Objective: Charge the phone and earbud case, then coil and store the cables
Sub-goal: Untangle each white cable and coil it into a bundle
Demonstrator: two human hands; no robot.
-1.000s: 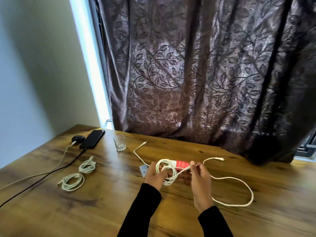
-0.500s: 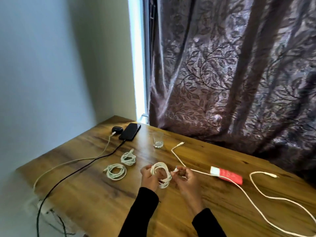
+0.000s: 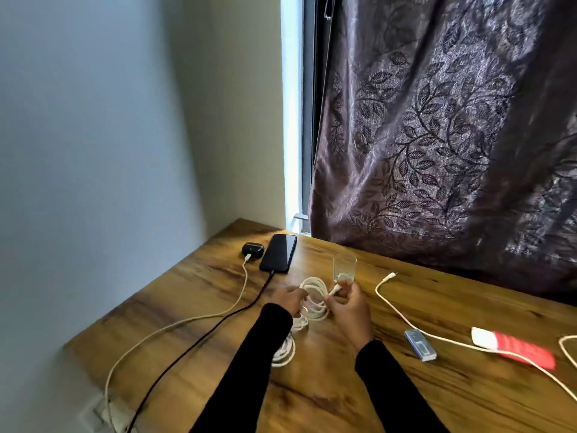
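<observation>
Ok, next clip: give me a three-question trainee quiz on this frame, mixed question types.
1. True or false: the phone has a black cable plugged in.
2. Which hand pinches the plug end of the white coil? A) left B) right C) neither
3. Fill in: the glass stands just behind the ____ hand.

Key:
1. True; the earbud case beside it takes the white cable.
2. B; the right hand pinches the plug, the left hand holds the loops.
3. right
</observation>
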